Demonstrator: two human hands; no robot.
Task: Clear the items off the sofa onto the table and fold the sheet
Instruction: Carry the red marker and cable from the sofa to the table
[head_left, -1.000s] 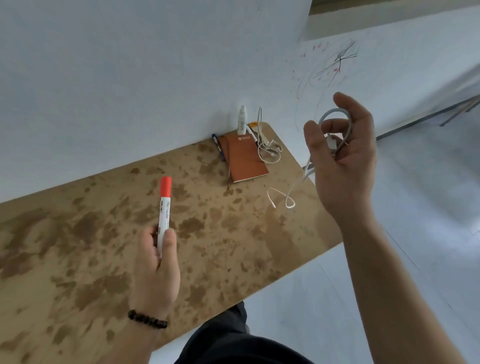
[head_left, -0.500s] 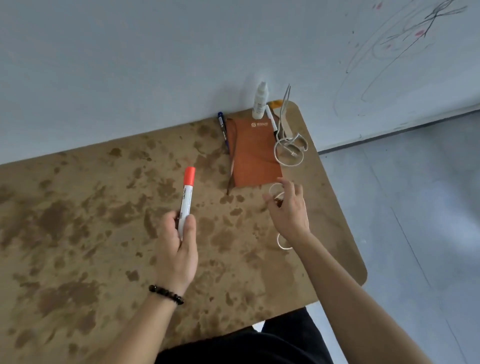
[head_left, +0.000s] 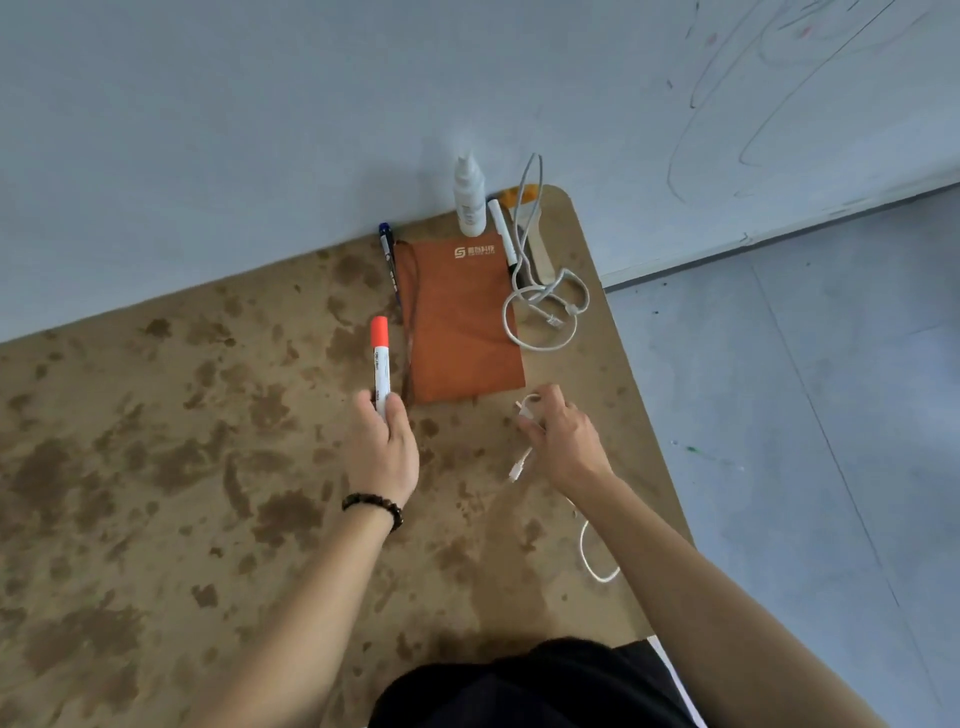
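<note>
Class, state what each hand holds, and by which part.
The left hand grips the red-capped marker by its lower barrel. The right hand holds the white cable near one plug end.

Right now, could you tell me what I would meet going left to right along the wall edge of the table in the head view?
Blue pen → spray bottle → white marker → grey cable.

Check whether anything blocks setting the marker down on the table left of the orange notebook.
Nothing visible does. The left hand holds the marker over bare table; the orange notebook and its cord lie right of it, the blue pen back by the wall.
</note>
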